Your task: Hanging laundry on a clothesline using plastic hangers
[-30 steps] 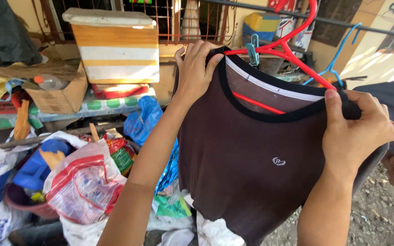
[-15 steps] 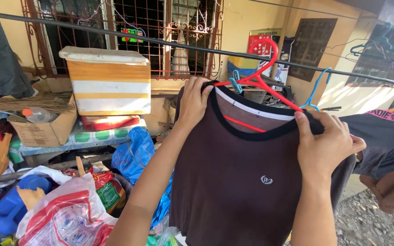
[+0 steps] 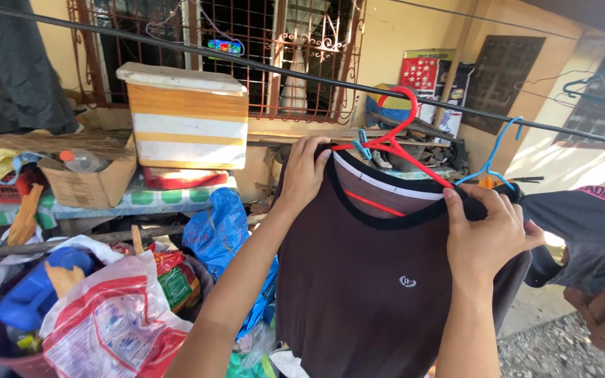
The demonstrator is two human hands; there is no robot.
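The left hand (image 3: 304, 170) pinches one shoulder of a dark brown T-shirt (image 3: 379, 287), fingers closed over the fabric at the collar's edge. The right hand (image 3: 486, 234) grips the other shoulder, fingers curled down over the cloth and thumb behind. The shirt sits on a red plastic hanger (image 3: 399, 150) whose hook reaches up to the black clothesline (image 3: 246, 64) that runs across the view.

To do this well, I judge that both shoulder seams should sit evenly on the hanger's arms and the hook should seat fully over the line, with the collar centred so that the shirt hangs straight.

The shirt is soft knit, matte, with a black neck trim, a white band inside the collar and a small pale emblem on the chest. The hanger is thin, glossy and rigid. A blue hanger (image 3: 493, 154) hangs on the line just to the right, beside a dark grey shirt (image 3: 589, 238). Behind stand a white and orange foam box (image 3: 189, 115) and a red window grille (image 3: 246, 42); crinkled plastic bags (image 3: 113, 322) lie at lower left.
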